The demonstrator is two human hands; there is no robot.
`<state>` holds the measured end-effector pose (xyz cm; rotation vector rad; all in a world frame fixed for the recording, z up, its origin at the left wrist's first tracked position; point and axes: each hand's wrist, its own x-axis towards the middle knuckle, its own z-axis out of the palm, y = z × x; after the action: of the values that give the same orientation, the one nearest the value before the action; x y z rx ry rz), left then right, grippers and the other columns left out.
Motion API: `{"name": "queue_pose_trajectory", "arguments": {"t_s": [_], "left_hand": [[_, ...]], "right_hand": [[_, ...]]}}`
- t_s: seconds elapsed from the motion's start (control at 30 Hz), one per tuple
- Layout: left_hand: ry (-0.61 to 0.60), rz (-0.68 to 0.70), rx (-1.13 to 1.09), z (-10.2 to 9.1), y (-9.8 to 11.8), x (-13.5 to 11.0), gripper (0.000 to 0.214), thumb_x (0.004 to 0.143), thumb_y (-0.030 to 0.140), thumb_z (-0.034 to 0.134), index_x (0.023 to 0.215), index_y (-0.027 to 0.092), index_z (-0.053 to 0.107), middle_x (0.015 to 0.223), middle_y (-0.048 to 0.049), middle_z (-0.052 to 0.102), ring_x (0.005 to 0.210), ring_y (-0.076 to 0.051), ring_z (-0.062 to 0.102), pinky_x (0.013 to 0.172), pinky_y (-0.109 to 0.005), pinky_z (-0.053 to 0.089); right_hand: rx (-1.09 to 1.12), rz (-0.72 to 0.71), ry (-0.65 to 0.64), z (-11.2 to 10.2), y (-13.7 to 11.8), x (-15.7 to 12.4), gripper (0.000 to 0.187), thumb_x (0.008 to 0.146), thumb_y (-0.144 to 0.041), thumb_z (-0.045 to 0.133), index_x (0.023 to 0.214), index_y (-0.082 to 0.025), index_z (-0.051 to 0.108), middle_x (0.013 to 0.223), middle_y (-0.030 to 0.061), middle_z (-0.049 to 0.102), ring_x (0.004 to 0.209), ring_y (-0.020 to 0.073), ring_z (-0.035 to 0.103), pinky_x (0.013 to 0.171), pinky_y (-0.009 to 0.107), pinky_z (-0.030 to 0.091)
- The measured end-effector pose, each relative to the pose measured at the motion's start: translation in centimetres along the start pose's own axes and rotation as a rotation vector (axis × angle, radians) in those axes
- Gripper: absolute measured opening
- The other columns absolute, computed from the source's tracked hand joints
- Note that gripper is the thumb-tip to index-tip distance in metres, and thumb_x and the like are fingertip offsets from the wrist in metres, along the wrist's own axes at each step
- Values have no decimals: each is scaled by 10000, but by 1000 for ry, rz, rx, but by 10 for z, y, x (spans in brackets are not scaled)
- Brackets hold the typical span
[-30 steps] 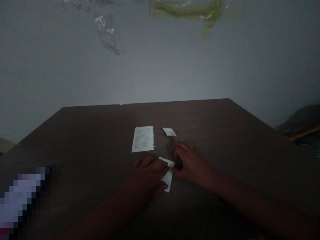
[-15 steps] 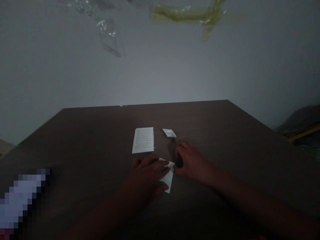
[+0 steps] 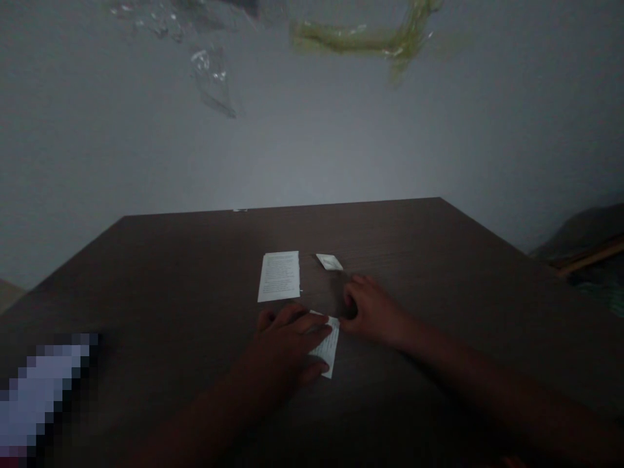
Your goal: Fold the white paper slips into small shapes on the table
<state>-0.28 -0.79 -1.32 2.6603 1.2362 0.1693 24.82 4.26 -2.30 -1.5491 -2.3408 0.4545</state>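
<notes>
A small printed piece of paper point(image 3: 327, 350) lies on the dark brown table point(image 3: 195, 377). My left hand point(image 3: 287, 341) rests over its left part, the fingers spread and pressing it flat, so that part is hidden. At the paper's upper right corner is the thumb tip of my right hand point(image 3: 373, 312). The right fingers are curled, with a gap between thumb and forefinger, and nothing shows in them. Beyond my left hand lies a larger printed sheet point(image 3: 280, 276). A small folded piece of paper point(image 3: 330, 262) sits just past my right fingertips.
A pixelated, pale flat object point(image 3: 43, 383) lies at the table's left. Behind the table rises a grey wall point(image 3: 322, 143) with yellow tape point(image 3: 351, 42) and clear plastic point(image 3: 212, 81) on it. Dark items point(image 3: 595, 227) stand off the right side.
The view has tilted up slightly, so everything sits a little lower. My hands and the papers have hardly moved.
</notes>
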Motion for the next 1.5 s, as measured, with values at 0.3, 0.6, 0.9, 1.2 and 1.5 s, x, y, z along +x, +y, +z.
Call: {"name": "queue_pose_trajectory", "arguments": {"t_s": [0.3, 0.6, 0.9, 1.2, 1.5], "left_hand": [[-81, -3, -24, -11, 0, 8, 636, 985, 265, 830, 1605, 302, 694, 1583, -93, 747, 1476, -426, 610, 1174, -624, 504], [28, 9, 1, -2, 3, 4, 514, 1001, 274, 834, 1505, 315, 742, 1491, -48, 768, 1367, -395, 654, 1122, -535, 513], [20, 31, -5, 8, -4, 2, 640, 1004, 323, 845, 1616, 333, 658, 1545, -71, 759, 1404, -404, 646, 1105, -528, 514], [27, 6, -14, 3, 4, 1, 601, 997, 175, 746, 1584, 293, 684, 1546, -62, 757, 1396, -411, 648, 1113, -559, 524], [24, 24, -19, 10, -4, 2, 589, 980, 213, 799, 1553, 316, 708, 1544, -55, 745, 1391, -394, 633, 1119, -517, 534]], "right_hand": [[46, -32, 29, 0, 1, 0, 334, 815, -159, 880, 836, -242, 557, 989, 52, 665, 1001, 286, 641, 826, 377, 451], [92, -149, -128, 2, -28, -32, 338, 786, -267, 962, 985, -220, 693, 1127, 88, 713, 1134, 348, 667, 988, 493, 515], [-2, -59, -76, -7, -19, -16, 321, 746, -201, 927, 829, -223, 618, 1005, 55, 670, 1005, 294, 652, 869, 405, 476], [86, -155, -185, -5, -35, -37, 409, 788, -274, 992, 1123, -208, 766, 1182, 105, 756, 1189, 369, 696, 1091, 559, 531], [120, -146, -183, -3, -36, -38, 385, 784, -273, 976, 1105, -245, 765, 1143, 79, 749, 1133, 354, 688, 1022, 536, 530]]}}
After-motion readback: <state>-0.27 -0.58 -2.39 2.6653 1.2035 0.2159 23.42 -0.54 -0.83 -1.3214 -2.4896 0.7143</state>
